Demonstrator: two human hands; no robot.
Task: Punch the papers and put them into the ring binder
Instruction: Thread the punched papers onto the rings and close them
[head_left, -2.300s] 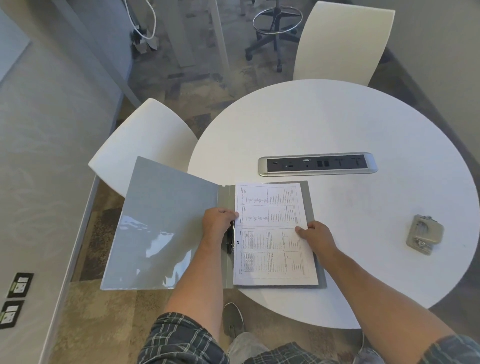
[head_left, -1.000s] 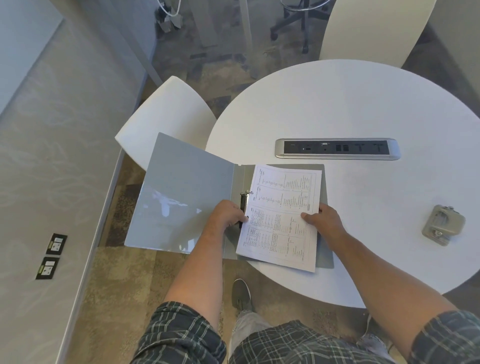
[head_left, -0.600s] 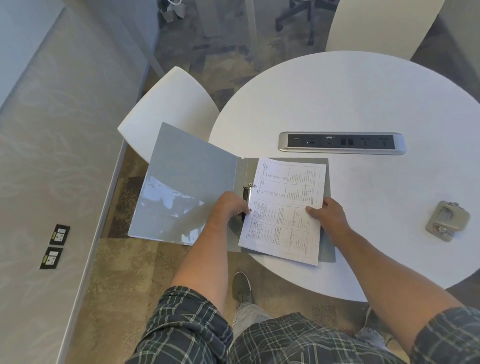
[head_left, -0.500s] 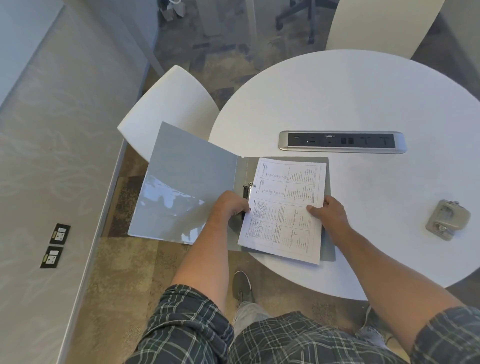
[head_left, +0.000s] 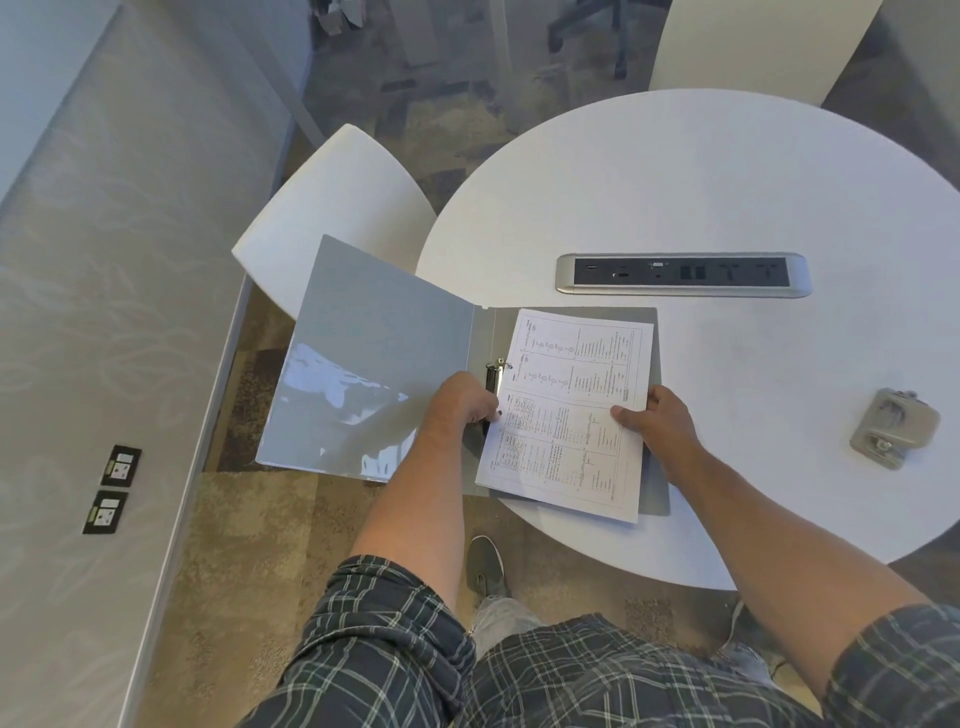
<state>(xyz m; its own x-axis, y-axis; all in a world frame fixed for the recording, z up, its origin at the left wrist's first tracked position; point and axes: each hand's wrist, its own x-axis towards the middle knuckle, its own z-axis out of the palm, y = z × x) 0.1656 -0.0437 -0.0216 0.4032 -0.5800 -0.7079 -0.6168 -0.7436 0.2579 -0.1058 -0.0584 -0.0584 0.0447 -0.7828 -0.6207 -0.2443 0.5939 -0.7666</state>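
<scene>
A grey ring binder (head_left: 374, 358) lies open at the near left edge of the round white table (head_left: 701, 197), its front cover hanging out past the rim. Printed papers (head_left: 566, 415) rest skewed on the binder's right half, near corner lifted off it. My right hand (head_left: 657, 421) pinches the papers at their right edge. My left hand (head_left: 460, 405) grips the black ring mechanism (head_left: 492, 375) at the spine, beside the papers' left edge. One metal ring shows above my fingers. A grey hole punch (head_left: 893, 428) sits alone at the table's right.
A silver power strip with sockets (head_left: 683, 274) is set into the table's middle. One white chair (head_left: 337, 208) stands left of the table under the binder cover, another (head_left: 758, 47) at the far side. My shoe (head_left: 485, 566) shows below the table edge.
The papers went from lying square in the binder to tilted, their right side held up by my right hand. My left hand stayed on the ring mechanism. My head moved, shifting the view.
</scene>
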